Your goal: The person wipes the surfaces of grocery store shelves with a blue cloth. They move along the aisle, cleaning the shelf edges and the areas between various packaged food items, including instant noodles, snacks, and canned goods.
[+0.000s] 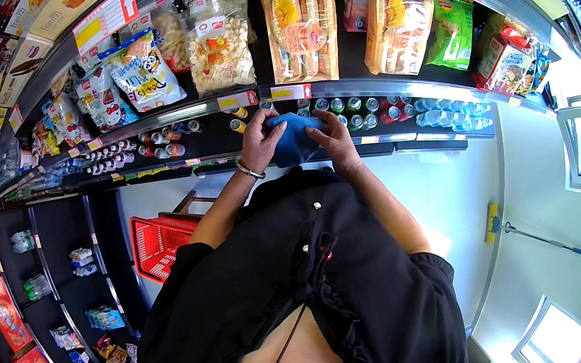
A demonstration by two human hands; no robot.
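A blue cloth is stretched between both hands, in front of the body and below the edge of a snack shelf. My left hand pinches its left side between thumb and fingers; a metal bangle is on that wrist. On the cloth's right side, my right hand grips it with the thumb on top. Just above the hands, the shelf's rim carries price tags. Behind the hands, on a lower shelf, stand rows of drink cans.
Packaged snacks and bread packs fill the upper shelf. Bottled water lies further right. A red plastic basket sits at lower left, near another black shelf unit. A yellow-headed mop is by the right wall.
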